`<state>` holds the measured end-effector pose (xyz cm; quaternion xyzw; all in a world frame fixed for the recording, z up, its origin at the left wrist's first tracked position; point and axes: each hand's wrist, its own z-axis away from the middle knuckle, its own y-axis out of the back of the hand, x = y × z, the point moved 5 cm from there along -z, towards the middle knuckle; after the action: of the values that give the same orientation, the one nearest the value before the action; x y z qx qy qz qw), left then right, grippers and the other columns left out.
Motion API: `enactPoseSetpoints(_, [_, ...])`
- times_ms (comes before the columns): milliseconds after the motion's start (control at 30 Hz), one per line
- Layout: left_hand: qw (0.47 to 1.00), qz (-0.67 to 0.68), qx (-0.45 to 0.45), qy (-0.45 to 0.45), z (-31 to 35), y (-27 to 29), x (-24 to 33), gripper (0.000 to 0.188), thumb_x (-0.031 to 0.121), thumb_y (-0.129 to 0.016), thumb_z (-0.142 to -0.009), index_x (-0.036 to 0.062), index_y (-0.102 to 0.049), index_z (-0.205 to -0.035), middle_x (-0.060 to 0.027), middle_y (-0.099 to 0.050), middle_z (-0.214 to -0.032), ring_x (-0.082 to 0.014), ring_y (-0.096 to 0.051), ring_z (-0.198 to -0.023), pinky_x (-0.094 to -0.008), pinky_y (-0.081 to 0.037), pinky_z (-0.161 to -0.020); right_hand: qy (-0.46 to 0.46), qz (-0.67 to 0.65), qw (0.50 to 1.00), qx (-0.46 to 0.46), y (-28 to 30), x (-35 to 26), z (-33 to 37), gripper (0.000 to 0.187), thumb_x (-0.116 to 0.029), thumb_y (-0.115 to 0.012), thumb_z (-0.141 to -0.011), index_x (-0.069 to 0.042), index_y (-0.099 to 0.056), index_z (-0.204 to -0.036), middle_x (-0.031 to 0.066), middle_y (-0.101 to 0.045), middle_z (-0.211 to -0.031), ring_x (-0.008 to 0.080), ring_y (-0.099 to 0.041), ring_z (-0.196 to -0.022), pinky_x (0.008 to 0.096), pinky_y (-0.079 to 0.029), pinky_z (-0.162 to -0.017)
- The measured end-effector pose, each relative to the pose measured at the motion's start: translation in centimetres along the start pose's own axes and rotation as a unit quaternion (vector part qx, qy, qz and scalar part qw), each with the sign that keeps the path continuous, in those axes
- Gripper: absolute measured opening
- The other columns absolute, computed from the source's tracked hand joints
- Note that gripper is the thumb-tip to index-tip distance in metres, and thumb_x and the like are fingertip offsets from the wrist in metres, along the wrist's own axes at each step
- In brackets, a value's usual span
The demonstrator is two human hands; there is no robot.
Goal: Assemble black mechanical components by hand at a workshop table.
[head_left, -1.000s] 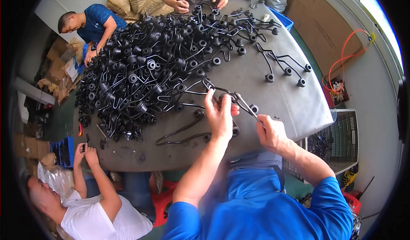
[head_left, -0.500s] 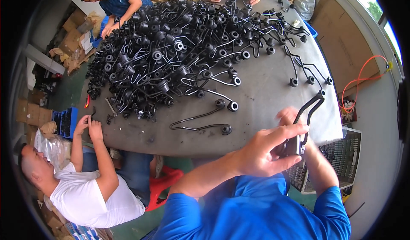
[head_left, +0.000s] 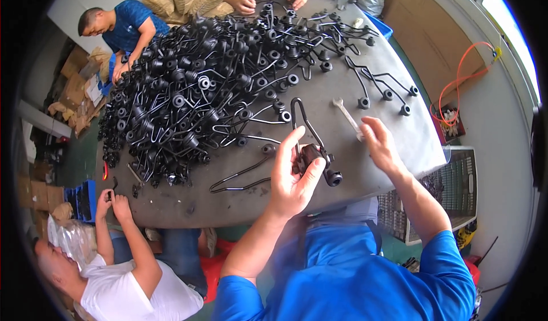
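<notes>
My left hand is closed around a dark block-like piece together with a bent black metal rod. The rod's loop stands up above my fingers, and a round rubber bushing shows at its lower end. My right hand is over the tabletop, fingers stretched and apart. Its fingertips are at the near end of a silver open-ended wrench; whether they still touch it is hard to tell. Another bent rod with a bushing lies left of my left hand, partly hidden by it.
A large heap of black rods with bushings covers the grey table. Several loose rods lie at the right. Co-workers handle parts at the far side and the left. A grey crate stands beside the table's right edge.
My left hand has moved left with the rod and block. My right hand, formerly behind them, is now apart over the table, where the wrench has come into view. The whole view has shifted.
</notes>
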<state>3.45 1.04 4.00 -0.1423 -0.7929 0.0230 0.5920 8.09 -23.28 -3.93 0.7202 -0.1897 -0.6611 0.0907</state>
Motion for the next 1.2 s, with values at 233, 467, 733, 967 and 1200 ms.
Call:
enactPoseSetpoints(233, [1.000,-0.018,-0.011,0.011,-0.6,-3.8,0.4,0.069,0.012,-0.062,-0.094,0.0017,-0.021,-0.149,-0.0122,-0.059,-0.111,-0.0116,-0.057,-0.077,-0.0227,-0.049,-0.067,0.174,-0.002,0.954,-0.243,-3.2,-8.0,6.8,0.033,-0.019,-0.071,-0.084,-0.002,-0.058,-0.109,0.0162,-0.062,-0.094,0.0335,-0.061,-0.088,0.0409,-0.050,-0.078])
enactPoseSetpoints(467, [0.965,-0.228,-0.129,-0.019,-1.5,-4.7,0.0,0.085,0.012,-0.075,-0.083,-0.0034,-0.022,-0.148,-0.0196,-0.056,-0.126,-0.0264,-0.057,-0.113,-0.0369,-0.043,-0.097,0.136,-0.010,0.980,0.146,8.2,-2.4,7.0,0.009,-0.006,-0.067,-0.087,-0.001,-0.063,-0.094,0.0114,-0.059,-0.080,0.0253,-0.060,-0.073,0.0341,-0.048,-0.063])
enactPoseSetpoints(733, [0.835,-0.547,-0.007,0.069,1.9,11.0,-0.6,0.046,0.008,-0.064,-0.090,0.0014,-0.051,-0.134,-0.0155,-0.060,-0.127,-0.0239,-0.057,-0.117,-0.0398,-0.042,-0.098,-0.207,-0.253,0.804,0.497,29.4,20.9,13.6,0.022,-0.025,-0.061,-0.095,-0.008,-0.057,-0.082,0.0023,-0.057,-0.069,0.0133,-0.056,-0.057,0.0274,-0.049,-0.051])
enactPoseSetpoints(967, [0.754,-0.648,0.020,0.109,6.4,18.1,0.4,0.046,0.008,-0.067,-0.086,-0.0022,-0.053,-0.129,-0.0201,-0.060,-0.121,-0.0309,-0.057,-0.112,-0.0413,-0.040,-0.101,-0.601,-0.366,0.607,0.369,22.0,37.4,29.2,0.017,-0.018,-0.054,-0.091,-0.010,-0.052,-0.076,0.0036,-0.054,-0.059,0.0158,-0.052,-0.046,0.0310,-0.049,-0.040])
enactPoseSetpoints(1200, [0.814,-0.551,0.001,0.186,6.5,18.5,-1.5,0.041,0.007,-0.067,-0.088,-0.0037,-0.055,-0.126,-0.0172,-0.061,-0.117,-0.0263,-0.059,-0.105,-0.0365,-0.046,-0.094,-0.376,-0.499,0.554,0.549,31.8,39.8,33.9,0.031,-0.031,-0.051,-0.093,-0.001,-0.047,-0.096,0.0161,-0.052,-0.082,0.0317,-0.059,-0.071,0.0448,-0.057,-0.061])
